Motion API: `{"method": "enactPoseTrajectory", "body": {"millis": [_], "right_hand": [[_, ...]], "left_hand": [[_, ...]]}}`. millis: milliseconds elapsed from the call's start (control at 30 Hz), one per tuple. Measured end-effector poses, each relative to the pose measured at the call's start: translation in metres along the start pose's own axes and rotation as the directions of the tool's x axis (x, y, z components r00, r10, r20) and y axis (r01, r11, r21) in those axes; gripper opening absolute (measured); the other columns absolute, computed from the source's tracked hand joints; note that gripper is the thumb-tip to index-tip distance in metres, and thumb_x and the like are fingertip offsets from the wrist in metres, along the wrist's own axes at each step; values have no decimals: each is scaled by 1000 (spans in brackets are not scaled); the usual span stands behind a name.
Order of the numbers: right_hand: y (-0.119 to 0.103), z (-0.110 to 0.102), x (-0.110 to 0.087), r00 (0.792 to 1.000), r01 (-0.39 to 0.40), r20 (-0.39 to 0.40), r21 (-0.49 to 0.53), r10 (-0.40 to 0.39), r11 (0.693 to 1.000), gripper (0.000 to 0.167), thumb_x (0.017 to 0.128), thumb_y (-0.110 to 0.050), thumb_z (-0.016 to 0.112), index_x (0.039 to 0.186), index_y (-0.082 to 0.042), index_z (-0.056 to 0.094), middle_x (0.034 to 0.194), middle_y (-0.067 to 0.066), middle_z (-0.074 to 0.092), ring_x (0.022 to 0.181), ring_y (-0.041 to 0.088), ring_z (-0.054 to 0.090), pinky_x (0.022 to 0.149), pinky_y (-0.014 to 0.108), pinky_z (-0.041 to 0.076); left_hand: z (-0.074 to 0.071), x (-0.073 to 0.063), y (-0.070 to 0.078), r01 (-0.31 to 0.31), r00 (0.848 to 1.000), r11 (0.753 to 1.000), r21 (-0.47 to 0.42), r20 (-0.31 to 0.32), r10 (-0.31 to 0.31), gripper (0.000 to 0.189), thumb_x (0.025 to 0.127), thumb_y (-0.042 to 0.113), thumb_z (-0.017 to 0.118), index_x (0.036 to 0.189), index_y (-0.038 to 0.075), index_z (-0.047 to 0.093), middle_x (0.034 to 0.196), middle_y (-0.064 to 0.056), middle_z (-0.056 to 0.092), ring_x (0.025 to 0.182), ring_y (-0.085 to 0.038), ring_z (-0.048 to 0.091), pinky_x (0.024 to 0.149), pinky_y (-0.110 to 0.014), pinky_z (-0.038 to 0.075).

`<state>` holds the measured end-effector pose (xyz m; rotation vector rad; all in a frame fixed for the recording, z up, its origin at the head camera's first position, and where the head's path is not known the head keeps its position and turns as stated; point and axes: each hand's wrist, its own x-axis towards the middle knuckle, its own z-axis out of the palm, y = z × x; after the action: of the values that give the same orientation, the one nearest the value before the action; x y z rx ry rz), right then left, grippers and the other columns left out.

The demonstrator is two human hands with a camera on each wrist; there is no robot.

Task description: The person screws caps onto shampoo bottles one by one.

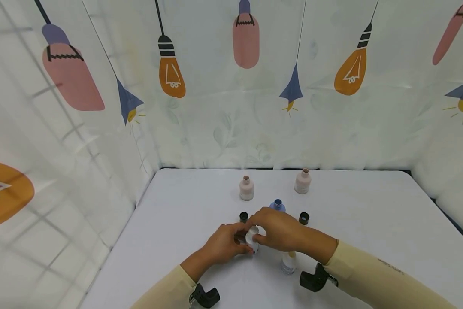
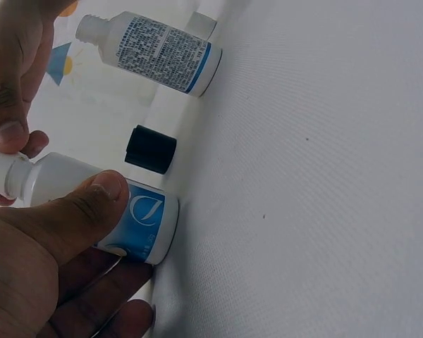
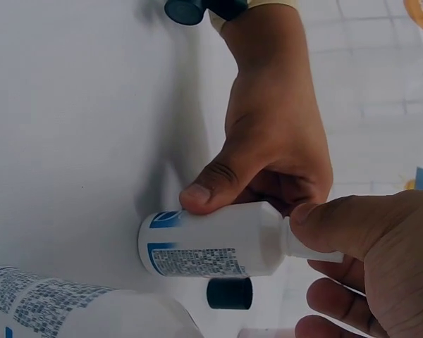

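Note:
A white bottle (image 2: 148, 218) with a blue label stands upright on the table. My left hand (image 1: 225, 245) grips its body, with the thumb across the label. At the bottle's neck, the thumb and fingers of my right hand (image 1: 280, 229) pinch a white cap (image 3: 314, 248). Whether the cap is threaded on or just sits there, I cannot tell. A second white bottle (image 1: 288, 264) with a printed label stands uncapped just below my right hand. Behind my hands are two dark caps, one on the left (image 1: 243, 216) and one on the right (image 1: 304, 218).
Two pale pink uncapped bottles stand farther back, one at the middle (image 1: 246, 189) and one to its right (image 1: 302, 182). A blue open bottle (image 1: 277, 205) is partly hidden behind my right hand. The white table (image 1: 185, 206) meets a patterned curtain (image 1: 223, 124) at its far edge.

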<state>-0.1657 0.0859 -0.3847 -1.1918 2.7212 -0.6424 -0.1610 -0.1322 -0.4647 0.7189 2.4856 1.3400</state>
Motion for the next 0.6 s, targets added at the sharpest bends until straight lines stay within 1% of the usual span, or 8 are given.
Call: {"method": "enactPoseTrajectory", "body": {"millis": [200, 400, 600], "right_hand": [[2, 1, 2, 999, 33, 14, 1, -33, 999, 28, 91, -18, 81, 119, -17, 76, 118, -8, 70, 113, 12, 61, 87, 29, 55], [2, 1, 3, 998, 53, 27, -26, -52, 998, 26, 89, -16, 82, 116, -18, 78, 115, -8, 70, 112, 12, 61, 84, 28, 55], [1, 2, 5, 1000, 1, 20, -43, 0, 999, 30, 87, -27, 85, 115, -19, 78, 113, -8, 71, 106, 10, 61, 76, 26, 55]], "left_hand": [[0, 0, 1, 9, 1000, 1000, -3, -4, -9, 48, 79, 16, 90, 122, 13, 70, 110, 8, 71, 96, -5, 69, 83, -24, 56], [-1, 0, 1, 22, 1000, 999, 26, -5, -22, 42, 80, 19, 90, 117, 17, 70, 104, 11, 71, 94, -5, 69, 83, -25, 57], [0, 0, 0, 14, 1000, 1000, 12, 3, -14, 48, 80, 17, 90, 124, 18, 69, 102, 14, 72, 93, -3, 69, 82, -25, 57]]}}
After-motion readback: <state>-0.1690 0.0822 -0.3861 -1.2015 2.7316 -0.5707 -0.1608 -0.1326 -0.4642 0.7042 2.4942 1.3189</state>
